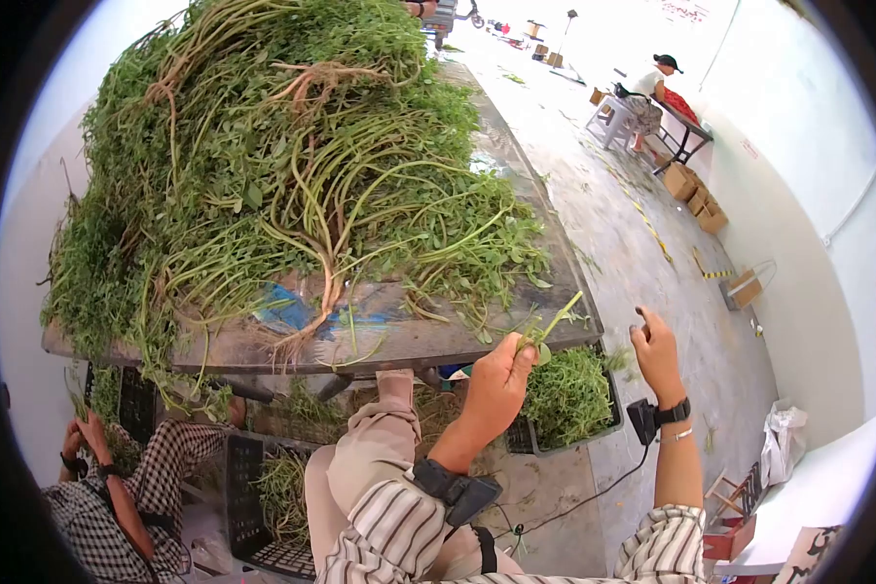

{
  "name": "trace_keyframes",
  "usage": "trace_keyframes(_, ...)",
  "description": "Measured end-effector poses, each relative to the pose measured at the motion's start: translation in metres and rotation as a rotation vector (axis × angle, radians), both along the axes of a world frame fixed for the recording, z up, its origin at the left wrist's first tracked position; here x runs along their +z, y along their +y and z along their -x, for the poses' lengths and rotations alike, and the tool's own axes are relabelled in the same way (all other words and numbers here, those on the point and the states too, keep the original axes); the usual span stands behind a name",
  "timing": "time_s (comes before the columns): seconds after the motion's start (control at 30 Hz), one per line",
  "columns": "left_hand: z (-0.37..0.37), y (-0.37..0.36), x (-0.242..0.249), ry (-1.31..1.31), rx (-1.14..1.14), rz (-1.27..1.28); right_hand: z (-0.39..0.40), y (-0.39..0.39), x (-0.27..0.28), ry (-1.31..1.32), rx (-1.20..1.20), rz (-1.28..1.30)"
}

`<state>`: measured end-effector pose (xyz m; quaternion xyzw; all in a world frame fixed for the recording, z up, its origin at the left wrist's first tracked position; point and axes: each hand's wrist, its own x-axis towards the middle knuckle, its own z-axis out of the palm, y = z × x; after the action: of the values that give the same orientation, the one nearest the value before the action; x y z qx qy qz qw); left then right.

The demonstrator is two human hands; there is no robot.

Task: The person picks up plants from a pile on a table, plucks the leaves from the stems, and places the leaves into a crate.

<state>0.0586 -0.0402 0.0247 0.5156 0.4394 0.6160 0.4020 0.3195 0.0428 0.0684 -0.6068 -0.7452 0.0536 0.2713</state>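
In front of me a large heap of leafy green plants (360,185) with long stems and pale roots covers most of a worn wooden table (409,355). My left hand (496,384), just off the table's front edge, is closed around a short leafy green sprig (563,313) whose stem points up and to the right. To the right, over the floor, my right hand (658,352) is raised with thumb and forefinger apart. Nothing shows between them, and its other fingers are curled. Below my left hand stands a dark crate of green sprigs (569,394).
A black crate (248,506) with cut stems stands by my left leg. A person in checked clothes (117,496) works at the lower left. Another person (647,97) sits at a far table. A cable (594,501) hangs near my right arm. Boxes (696,195) line the wall.
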Motion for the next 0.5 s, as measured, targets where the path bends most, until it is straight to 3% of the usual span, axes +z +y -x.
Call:
trace_keyframes(0.17,-0.001,0.001,0.001,0.049,0.060,0.012,0.012,-0.008,-0.009,0.185,0.210,-0.064)
trace_keyframes(0.27,-0.006,0.000,0.003,0.099,0.051,0.007,0.069,-0.047,0.042,0.507,0.139,0.519)
trace_keyframes(0.3,-0.008,0.001,0.000,0.134,0.028,-0.020,0.082,-0.048,0.041,0.509,0.150,0.522)
trace_keyframes(0.37,-0.011,0.002,-0.006,0.200,0.027,-0.046,0.101,-0.050,0.042,0.580,0.406,0.527)
trace_keyframes(0.5,-0.010,0.000,-0.003,0.254,0.095,-0.082,0.124,-0.037,0.030,0.466,0.501,0.425)
